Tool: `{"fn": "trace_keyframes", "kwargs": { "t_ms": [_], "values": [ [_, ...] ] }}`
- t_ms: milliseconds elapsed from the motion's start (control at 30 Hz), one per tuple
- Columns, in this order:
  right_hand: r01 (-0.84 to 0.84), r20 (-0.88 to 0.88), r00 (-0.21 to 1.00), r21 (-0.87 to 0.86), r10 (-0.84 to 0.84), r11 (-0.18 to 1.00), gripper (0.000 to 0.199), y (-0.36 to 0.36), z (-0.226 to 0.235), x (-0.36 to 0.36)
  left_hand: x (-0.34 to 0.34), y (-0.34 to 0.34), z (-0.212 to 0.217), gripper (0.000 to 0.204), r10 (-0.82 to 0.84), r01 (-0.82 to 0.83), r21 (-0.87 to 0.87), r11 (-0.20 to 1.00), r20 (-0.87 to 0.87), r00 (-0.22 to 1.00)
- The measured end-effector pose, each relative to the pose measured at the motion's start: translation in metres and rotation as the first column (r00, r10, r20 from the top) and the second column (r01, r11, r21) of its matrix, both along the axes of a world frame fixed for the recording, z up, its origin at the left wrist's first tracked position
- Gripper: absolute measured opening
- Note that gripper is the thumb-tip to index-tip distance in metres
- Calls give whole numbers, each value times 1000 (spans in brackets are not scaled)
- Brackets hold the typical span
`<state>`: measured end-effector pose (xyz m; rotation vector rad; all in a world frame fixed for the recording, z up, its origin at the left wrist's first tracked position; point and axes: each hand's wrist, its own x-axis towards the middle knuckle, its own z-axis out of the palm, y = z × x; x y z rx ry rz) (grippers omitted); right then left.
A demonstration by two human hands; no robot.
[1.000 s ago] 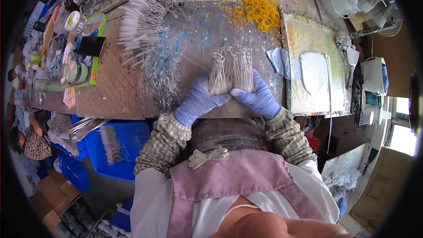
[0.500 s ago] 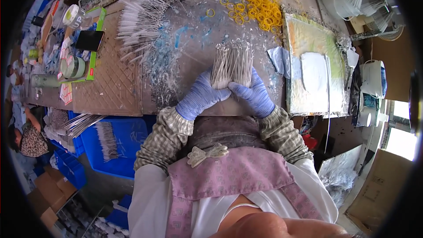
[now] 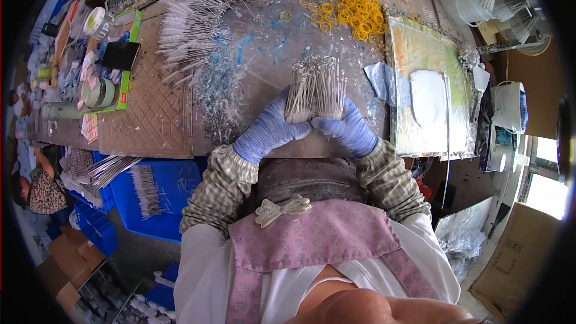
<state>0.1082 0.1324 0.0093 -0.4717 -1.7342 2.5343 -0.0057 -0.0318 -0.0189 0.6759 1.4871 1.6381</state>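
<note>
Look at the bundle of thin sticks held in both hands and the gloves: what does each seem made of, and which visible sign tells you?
Bundle of thin grey-white sticks: probably plastic or coated wire; pale, slightly glossy, straight strands, too fine to settle. Blue knitted gloves on the left hand and right hand: apparently fabric; matt, ribbed texture, soft folds at the wrists.

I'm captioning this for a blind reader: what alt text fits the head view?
Two hands in blue gloves, left hand and right hand, clasp an upright bundle of thin silvery sticks over a paint-flecked worktable. Yellow rubber bands lie beyond it, and a blue crate sits lower left.
</note>
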Motion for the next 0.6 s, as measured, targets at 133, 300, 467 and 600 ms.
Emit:
{"fn": "trace_keyframes", "kwargs": {
  "t_ms": [133,300,467,600],
  "values": [
    [-57,26,998,-67,58,996,73,4,8,1,-1,-1,15,67,-38,2,137,991,264,964],
    [-45,17,999,328,42,944,65,26,2,11,-12,-10,9,61,71,-74,-107,992,-28,997],
    [149,-58,988,155,-142,977,90,29,11,-2,-14,-1,29,61,116,-122,27,992,152,982],
    [-3,-379,916,327,134,945,115,9,18,-12,2,16,42,99,-57,124,35,992,-741,669]
  ]
}}
